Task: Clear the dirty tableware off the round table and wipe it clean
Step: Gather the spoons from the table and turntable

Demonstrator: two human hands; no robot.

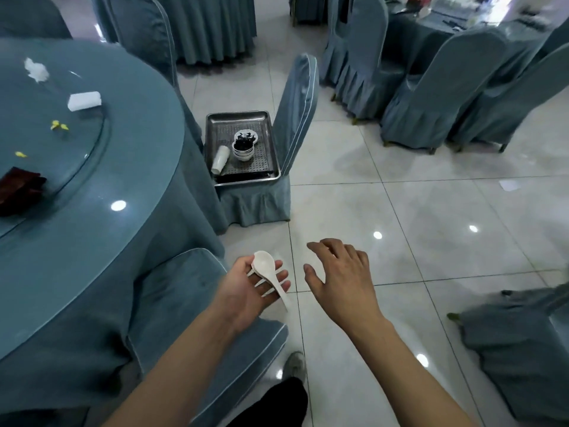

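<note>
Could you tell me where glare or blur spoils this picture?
Head view: ceiling lights glare as bright spots on the floor tiles and the glass on the round table; the far table at top right is blurred; wide-angle bending curves chairs at the edges.

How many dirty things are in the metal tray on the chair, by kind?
Cups, a lying stack whose number I cannot tell: 1
Bowls, a stack: 1
Plates: 1
Total in the tray: 3
</note>
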